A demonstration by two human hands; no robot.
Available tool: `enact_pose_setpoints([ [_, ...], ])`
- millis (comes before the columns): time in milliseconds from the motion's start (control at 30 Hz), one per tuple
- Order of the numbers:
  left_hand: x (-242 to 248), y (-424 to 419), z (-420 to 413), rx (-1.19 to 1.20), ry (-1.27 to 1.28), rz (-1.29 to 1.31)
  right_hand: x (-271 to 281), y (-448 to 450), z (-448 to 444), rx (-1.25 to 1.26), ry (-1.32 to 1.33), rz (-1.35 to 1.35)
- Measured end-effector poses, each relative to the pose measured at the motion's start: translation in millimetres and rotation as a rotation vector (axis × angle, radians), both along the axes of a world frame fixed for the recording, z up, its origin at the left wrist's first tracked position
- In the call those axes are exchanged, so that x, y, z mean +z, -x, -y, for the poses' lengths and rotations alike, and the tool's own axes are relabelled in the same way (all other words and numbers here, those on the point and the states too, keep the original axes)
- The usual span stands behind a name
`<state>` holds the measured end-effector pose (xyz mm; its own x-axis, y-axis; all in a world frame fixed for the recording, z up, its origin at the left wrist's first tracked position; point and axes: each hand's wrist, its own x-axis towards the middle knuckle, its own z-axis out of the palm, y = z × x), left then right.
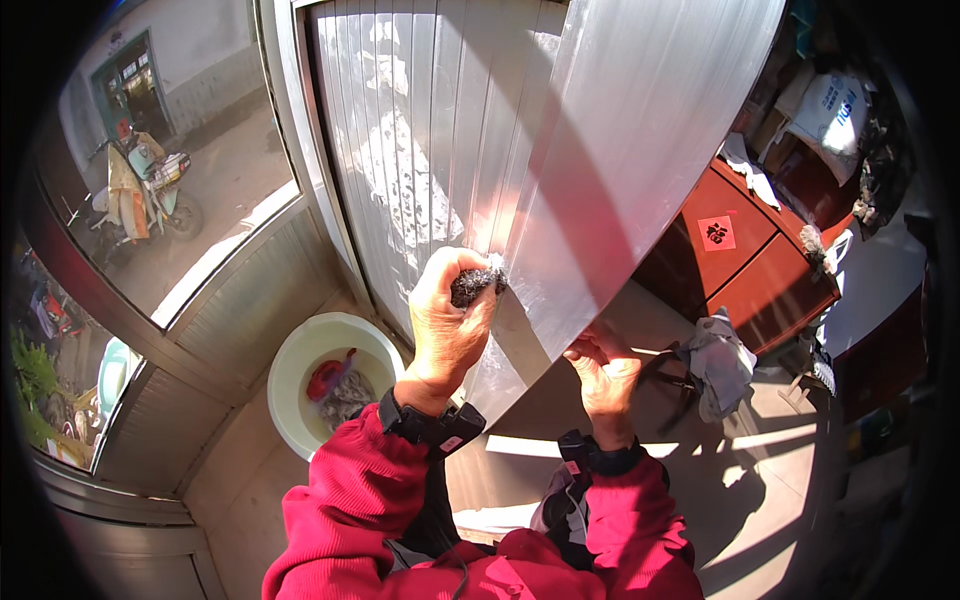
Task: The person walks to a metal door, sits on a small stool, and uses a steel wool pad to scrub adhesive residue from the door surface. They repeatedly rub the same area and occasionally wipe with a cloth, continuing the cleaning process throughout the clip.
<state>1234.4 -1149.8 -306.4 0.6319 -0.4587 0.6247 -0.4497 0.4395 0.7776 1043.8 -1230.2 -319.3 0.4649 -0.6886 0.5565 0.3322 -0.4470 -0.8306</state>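
My left hand (pixel 448 319) is closed round a dark metal scouring pad (pixel 474 286) and presses it on the silvery metal door panel (pixel 592 150). Whitish wet streaks show on the metal round the pad. At the door's free edge is my right hand (pixel 604 371), its thumb and fingers pinched on that edge; some fingertips are hidden behind it. Both wrists wear black bands. Below and left of my left hand, a pale plastic basin (pixel 281 390) stands on the floor with water, a grey wet cloth (pixel 347 397) and a red item (pixel 324 379) in it.
A glazed metal-framed partition (pixel 247 277) runs along the left, with a parked motorcycle (pixel 154 184) outside. To the right, a red cabinet (pixel 739 255) bears a red paper square. Near it, a grey cloth (pixel 720 364) drapes a small stool or stand. A white sack (pixel 829 120) lies farther back.
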Motion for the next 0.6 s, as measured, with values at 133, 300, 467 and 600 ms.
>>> enact_pose_setpoints([
  [133, 2, 7, -6, 0.057, -0.112, 0.03, 0, 0, -1, -0.01, -0.005, 0.003],
  [300, 11, 9, -10, -0.005, -0.123, -0.047, 3, -1, 1, 0.006, 0.016, -0.029],
  [467, 7, 0, 1, -0.01, -0.006, -0.037, 2, 1, -4, 0.01, -0.035, 0.002],
  [600, -30, 12, -12, 0.057, -0.225, 0.02, 0, -1, 2, -0.037, 0.018, -0.008],
])
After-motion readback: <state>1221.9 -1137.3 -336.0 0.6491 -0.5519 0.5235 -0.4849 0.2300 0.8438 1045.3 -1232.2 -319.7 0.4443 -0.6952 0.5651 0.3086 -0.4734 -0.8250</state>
